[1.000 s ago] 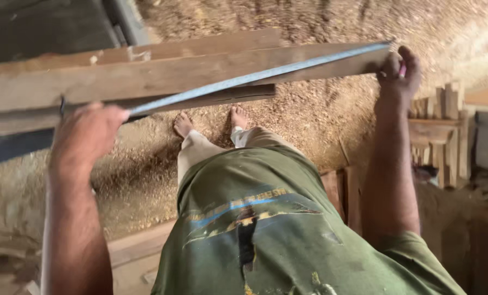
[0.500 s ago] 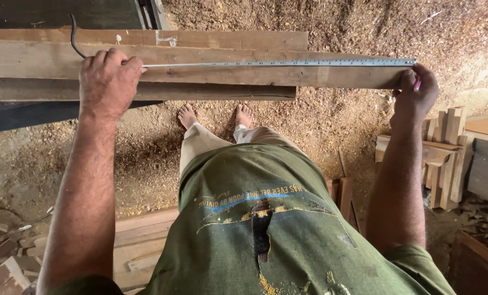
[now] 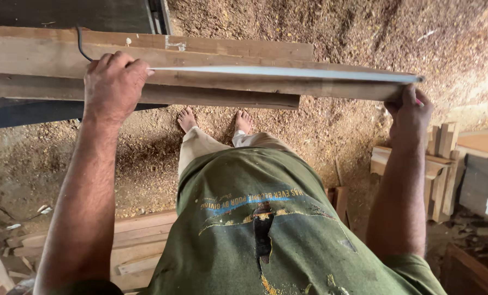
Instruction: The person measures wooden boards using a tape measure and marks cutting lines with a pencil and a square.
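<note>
Tape measure (image 3: 277,72) stretched along plank (image 3: 211,82); L hand (image 3: 114,84) & R hand (image 3: 410,112) fingers clamped on its ends.

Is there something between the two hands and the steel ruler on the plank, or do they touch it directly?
Nothing visible is between them. The left hand presses one end of the ruler onto the plank; the right hand holds the other end at the plank's end.

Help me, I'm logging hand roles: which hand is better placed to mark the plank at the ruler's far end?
Right hand: it grips a red pencil at the plank end, beside the ruler tip. The left hand pins the ruler's other end.
</note>
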